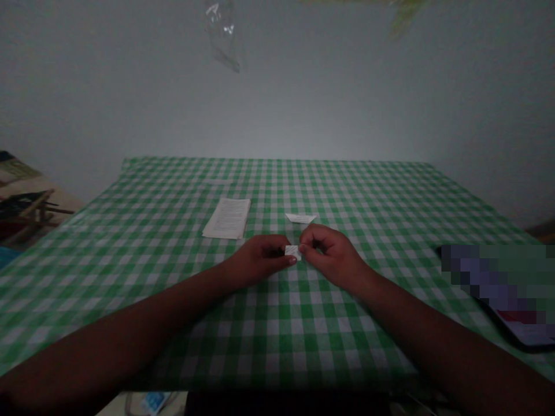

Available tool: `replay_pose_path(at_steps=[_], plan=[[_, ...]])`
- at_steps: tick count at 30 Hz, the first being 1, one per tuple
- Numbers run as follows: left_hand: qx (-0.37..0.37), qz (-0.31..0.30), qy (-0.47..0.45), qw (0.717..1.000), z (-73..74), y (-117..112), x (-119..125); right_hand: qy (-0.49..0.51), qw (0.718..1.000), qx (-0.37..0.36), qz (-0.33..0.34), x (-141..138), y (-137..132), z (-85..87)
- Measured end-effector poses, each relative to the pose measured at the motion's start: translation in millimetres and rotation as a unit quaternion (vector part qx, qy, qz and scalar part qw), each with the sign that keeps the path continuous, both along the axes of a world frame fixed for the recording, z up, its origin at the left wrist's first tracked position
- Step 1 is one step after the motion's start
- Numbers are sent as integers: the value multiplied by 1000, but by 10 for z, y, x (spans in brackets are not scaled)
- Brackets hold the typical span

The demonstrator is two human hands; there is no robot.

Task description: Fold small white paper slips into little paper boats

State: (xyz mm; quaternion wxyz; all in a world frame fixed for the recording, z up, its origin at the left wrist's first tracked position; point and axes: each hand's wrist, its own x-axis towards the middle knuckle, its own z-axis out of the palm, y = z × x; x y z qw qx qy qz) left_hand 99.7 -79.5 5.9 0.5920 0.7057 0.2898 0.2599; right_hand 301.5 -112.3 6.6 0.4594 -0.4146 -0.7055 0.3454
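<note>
Between my two hands is a small folded piece of printed paper (292, 251), white with lines of text. My left hand (260, 259) pinches it from the left, thumb along its lower edge. From the right, my right hand (329, 253) grips its other edge between thumb and forefinger. Just beyond my fingers lies a folded paper boat shape (301, 218), wide at the top and narrow at the base, also printed. A stack of printed sheets (229, 218) rests farther left on the table.
A green and white checked cloth (277, 335) covers the table, which reaches a pale wall (277, 104). At the right edge lies a dark-framed device (515, 329), its screen blurred out. A clear plastic piece (223, 34) hangs on the wall. Some objects stand beyond the table's left edge.
</note>
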Motion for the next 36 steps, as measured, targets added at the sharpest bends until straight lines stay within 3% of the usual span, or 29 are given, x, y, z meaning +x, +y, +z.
replay_pose_path(at_steps=[4, 12, 17, 25, 28, 32, 36], plan=[[-11, -19, 3, 1000, 41, -26, -7, 1, 1000, -14, 11, 11, 15, -8], [-18, 19, 34, 999, 52, -18, -2, -8, 995, -78, 63, 17, 56, -48], [-34, 30, 45, 998, 79, -40, 16, -55, 998, -37, 7, -12, 30, -14], [-134, -56, 6, 989, -11, 94, -51, -82, 995, -51, 18, -11, 37, -13], [-103, -65, 21, 992, 30, 96, -70, -96, 993, -55, 41, 11, 26, 11], [-31, -2, 24, 999, 57, 59, -69, -103, 992, -55, 57, 24, 11, 37], [40, -2, 29, 999, 49, 42, -69, -58, 988, -111, 95, 20, 17, 6]])
